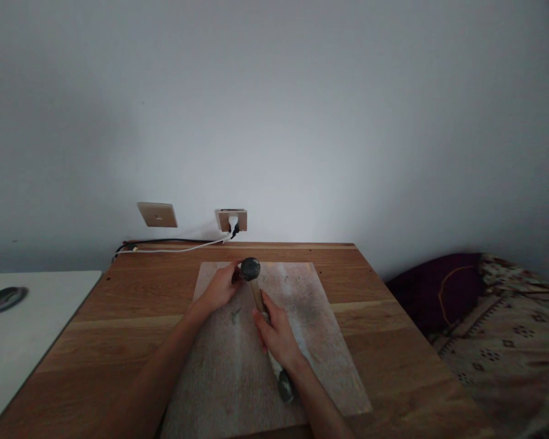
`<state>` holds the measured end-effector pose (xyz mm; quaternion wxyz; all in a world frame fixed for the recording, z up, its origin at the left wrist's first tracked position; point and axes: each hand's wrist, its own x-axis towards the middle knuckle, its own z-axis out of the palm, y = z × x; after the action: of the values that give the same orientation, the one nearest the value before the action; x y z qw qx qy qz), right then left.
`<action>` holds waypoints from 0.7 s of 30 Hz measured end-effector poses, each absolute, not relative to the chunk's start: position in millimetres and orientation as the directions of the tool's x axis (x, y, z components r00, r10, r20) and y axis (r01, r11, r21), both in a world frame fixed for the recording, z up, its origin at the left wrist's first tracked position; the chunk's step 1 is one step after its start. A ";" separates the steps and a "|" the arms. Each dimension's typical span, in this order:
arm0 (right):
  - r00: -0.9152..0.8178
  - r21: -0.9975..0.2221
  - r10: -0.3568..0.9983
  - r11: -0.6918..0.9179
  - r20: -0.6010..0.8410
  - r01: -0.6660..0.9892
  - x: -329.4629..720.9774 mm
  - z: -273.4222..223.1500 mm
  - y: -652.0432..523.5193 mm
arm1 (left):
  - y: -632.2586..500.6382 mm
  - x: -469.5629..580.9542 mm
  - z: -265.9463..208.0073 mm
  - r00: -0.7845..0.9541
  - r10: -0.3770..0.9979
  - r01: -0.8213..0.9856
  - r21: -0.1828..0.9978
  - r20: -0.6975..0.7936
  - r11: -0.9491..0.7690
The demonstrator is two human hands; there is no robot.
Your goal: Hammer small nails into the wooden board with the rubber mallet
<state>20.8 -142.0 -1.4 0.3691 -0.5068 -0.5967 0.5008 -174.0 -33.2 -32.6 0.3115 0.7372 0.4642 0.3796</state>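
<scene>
My right hand (278,332) is wrapped around the wooden handle of a mallet (250,269). Its dark round head points away from me, and the handle's dark butt end slants back toward me. Beside the mallet head is my left hand (221,286), its fingers curled together; the head covers the fingertips, so what they pinch is hidden. Both hands are over a worn, greyish wooden board (238,378). A few tiny bits lie on the board, among them a small greyish piece (235,315) below my left hand, too small to name.
The board rests on a brown wooden table (132,341) against a wall. White and black cables (183,249) run along the back edge to a wall socket (233,220). At left is a white surface with a dark round object (5,299). Patterned fabric (507,347) and a purple cushion (439,292) are at right.
</scene>
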 end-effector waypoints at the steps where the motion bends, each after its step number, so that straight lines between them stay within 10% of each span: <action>1: -0.221 -0.971 0.973 -0.014 -0.069 0.239 20.5 -0.5 -142.3 | -33.2 -174.2 -32.6 0.284 0.918 0.441 0.812 0.278 -0.383; 13: -0.198 -0.980 0.977 -0.033 -0.073 0.198 19.0 -5.0 -141.0 | -34.5 -178.3 -18.5 0.311 0.911 0.532 0.745 0.270 -0.402; 21: -0.119 -0.987 0.989 -0.070 -0.087 0.142 21.1 -4.3 -138.3 | -64.0 -184.6 25.8 0.572 0.814 0.732 0.507 -0.096 -0.454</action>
<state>21.1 -138.3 -4.3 0.4119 -0.5203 -0.5436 0.5140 -184.6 -64.0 25.8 0.2555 0.8490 0.4555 0.0803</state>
